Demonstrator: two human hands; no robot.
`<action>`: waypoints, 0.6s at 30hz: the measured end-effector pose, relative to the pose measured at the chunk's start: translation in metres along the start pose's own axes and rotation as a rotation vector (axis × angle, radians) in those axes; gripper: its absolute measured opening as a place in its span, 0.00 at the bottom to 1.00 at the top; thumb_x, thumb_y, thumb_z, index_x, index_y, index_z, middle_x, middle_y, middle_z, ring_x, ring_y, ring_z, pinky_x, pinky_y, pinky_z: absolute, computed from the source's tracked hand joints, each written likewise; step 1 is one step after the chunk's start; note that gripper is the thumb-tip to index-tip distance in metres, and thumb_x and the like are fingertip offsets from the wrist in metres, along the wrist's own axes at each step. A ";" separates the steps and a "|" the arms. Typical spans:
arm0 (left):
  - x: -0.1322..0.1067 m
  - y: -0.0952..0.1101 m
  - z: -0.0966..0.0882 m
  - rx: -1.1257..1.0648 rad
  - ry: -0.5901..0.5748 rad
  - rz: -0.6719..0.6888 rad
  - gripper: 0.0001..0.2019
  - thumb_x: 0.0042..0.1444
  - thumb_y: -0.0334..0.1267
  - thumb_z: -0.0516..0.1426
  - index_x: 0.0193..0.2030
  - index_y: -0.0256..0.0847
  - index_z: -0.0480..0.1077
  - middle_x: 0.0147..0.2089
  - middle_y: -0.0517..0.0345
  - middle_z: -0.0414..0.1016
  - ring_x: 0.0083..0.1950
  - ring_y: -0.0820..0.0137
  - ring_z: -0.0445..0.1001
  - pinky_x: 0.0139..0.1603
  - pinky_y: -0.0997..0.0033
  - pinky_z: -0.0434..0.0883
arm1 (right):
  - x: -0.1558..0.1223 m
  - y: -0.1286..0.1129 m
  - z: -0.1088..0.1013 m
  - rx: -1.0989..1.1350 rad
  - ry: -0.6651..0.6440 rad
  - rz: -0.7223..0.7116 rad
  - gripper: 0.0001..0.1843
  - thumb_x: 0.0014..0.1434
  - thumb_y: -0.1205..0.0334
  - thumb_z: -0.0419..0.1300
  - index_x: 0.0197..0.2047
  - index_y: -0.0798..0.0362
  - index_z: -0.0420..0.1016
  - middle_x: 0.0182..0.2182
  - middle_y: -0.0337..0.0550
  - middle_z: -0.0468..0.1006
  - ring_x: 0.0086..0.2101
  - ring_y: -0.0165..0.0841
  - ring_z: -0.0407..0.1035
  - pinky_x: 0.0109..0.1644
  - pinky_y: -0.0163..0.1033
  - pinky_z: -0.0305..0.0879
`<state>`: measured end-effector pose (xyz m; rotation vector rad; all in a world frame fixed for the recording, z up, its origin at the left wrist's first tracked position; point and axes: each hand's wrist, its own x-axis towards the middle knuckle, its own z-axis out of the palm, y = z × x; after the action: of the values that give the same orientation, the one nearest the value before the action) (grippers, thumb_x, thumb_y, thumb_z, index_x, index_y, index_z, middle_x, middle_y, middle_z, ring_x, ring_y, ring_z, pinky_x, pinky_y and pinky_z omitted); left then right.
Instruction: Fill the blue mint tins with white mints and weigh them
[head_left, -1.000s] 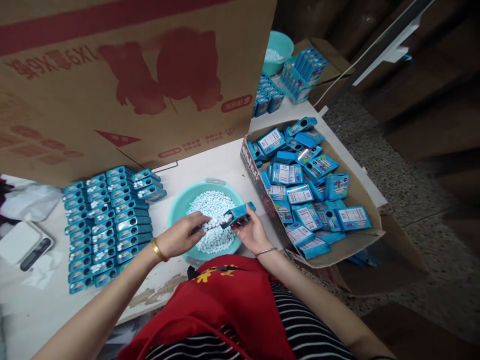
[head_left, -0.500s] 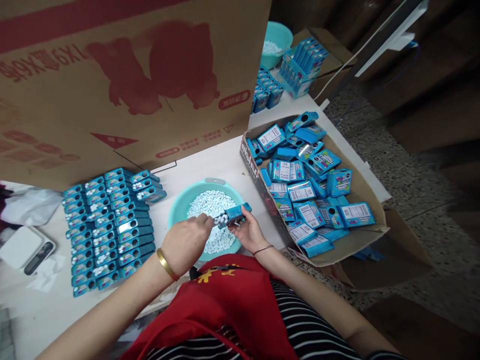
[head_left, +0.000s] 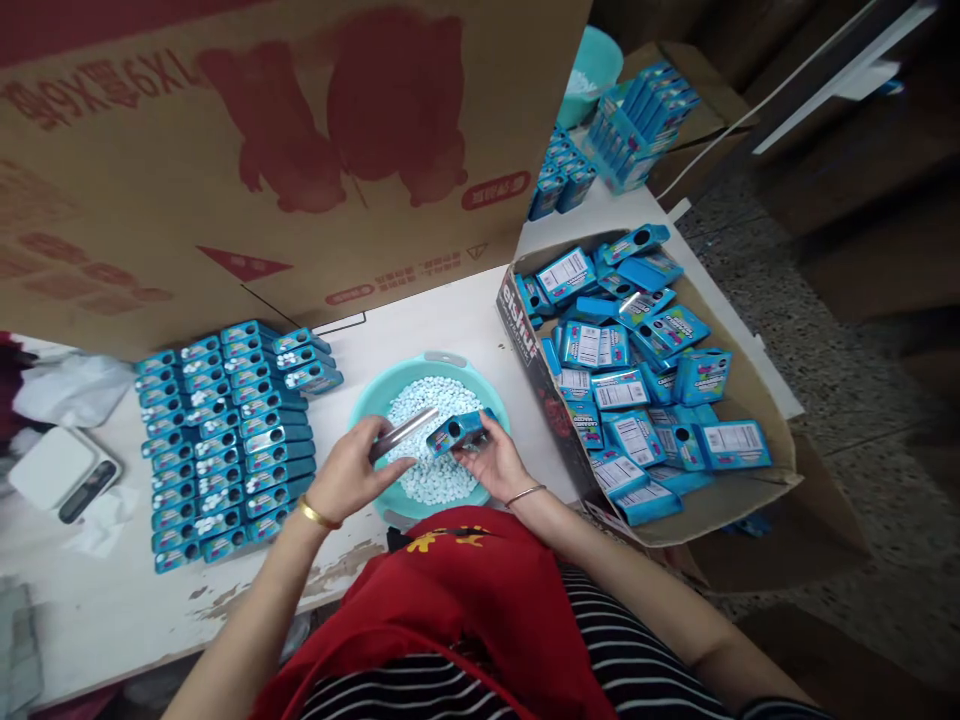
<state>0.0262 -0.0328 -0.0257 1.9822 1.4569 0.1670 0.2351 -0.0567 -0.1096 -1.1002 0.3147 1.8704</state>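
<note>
Head view: where is the small blue box [head_left: 456, 432] just now?

In the right hand [head_left: 495, 465], pinched between thumb and fingers and tipped on its side over the near rim of the teal basin [head_left: 361, 412]. The left hand [head_left: 352, 480] is curled round a metal scoop [head_left: 403, 433], whose tip points at the box's open end, just beside it.

Is the box full?

I cannot tell; its open end is too small to read. The scoop looks bare of white pellets [head_left: 431, 478], which lie heaped in the basin underneath.

How much looks done?

A good share, I judge. On the bench [head_left: 420, 310], left of the basin, stand packed rows of blue boxes [head_left: 232, 440], many showing white in their round windows.

And what is left?

Plenty. The open carton [head_left: 525, 335] to the right holds a loose jumble of the same boxes [head_left: 637, 390], and the basin has a deep layer of pellets.

Anything else around?

A big cardboard sheet [head_left: 262, 150] stands behind the rows, a small scale [head_left: 64, 475] lies at the far left, and a second basin [head_left: 596, 55] sits with more boxes at the far end.
</note>
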 end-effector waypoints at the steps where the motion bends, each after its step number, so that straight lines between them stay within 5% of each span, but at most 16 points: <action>1: 0.000 -0.004 0.013 -0.099 0.071 -0.011 0.24 0.51 0.53 0.62 0.46 0.39 0.63 0.37 0.57 0.71 0.32 0.72 0.69 0.32 0.72 0.65 | 0.000 0.002 0.001 0.000 -0.022 0.022 0.14 0.53 0.51 0.65 0.38 0.50 0.71 0.29 0.38 0.76 0.27 0.32 0.72 0.29 0.36 0.72; 3: 0.000 -0.007 0.039 -0.277 0.153 0.026 0.29 0.49 0.53 0.63 0.51 0.38 0.61 0.43 0.52 0.72 0.36 0.70 0.71 0.34 0.71 0.68 | -0.002 0.007 0.001 -0.036 -0.079 0.075 0.14 0.53 0.49 0.64 0.38 0.50 0.71 0.31 0.39 0.76 0.29 0.33 0.73 0.34 0.38 0.73; 6: -0.001 -0.004 0.056 -0.333 0.192 0.122 0.19 0.54 0.48 0.60 0.47 0.39 0.65 0.42 0.52 0.73 0.42 0.67 0.72 0.42 0.67 0.68 | -0.007 0.009 -0.005 -0.280 -0.135 0.057 0.20 0.53 0.45 0.63 0.45 0.47 0.71 0.41 0.42 0.76 0.38 0.38 0.75 0.44 0.45 0.73; 10: -0.003 -0.001 0.045 -0.320 0.078 0.134 0.15 0.54 0.46 0.60 0.44 0.39 0.69 0.38 0.55 0.73 0.39 0.69 0.71 0.41 0.69 0.67 | -0.011 -0.004 -0.021 -0.882 -0.239 -0.446 0.40 0.43 0.50 0.72 0.58 0.42 0.65 0.58 0.44 0.69 0.57 0.44 0.63 0.59 0.49 0.62; 14: 0.004 -0.006 0.043 -0.439 -0.018 0.142 0.22 0.53 0.51 0.61 0.50 0.38 0.68 0.45 0.52 0.74 0.43 0.68 0.72 0.44 0.70 0.68 | -0.018 -0.014 -0.029 -1.217 -0.482 -0.611 0.25 0.52 0.52 0.67 0.52 0.49 0.72 0.48 0.44 0.76 0.51 0.42 0.68 0.57 0.46 0.63; 18: 0.012 -0.030 0.046 -0.330 0.063 -0.070 0.18 0.59 0.49 0.52 0.50 0.40 0.67 0.46 0.52 0.74 0.43 0.68 0.73 0.44 0.69 0.69 | -0.016 -0.020 -0.039 -1.032 -0.292 -0.642 0.21 0.57 0.49 0.62 0.49 0.50 0.70 0.45 0.43 0.77 0.46 0.38 0.71 0.53 0.43 0.67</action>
<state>0.0279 -0.0376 -0.0816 1.6712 1.4321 0.4154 0.2760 -0.0785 -0.1141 -1.3085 -1.1623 1.5194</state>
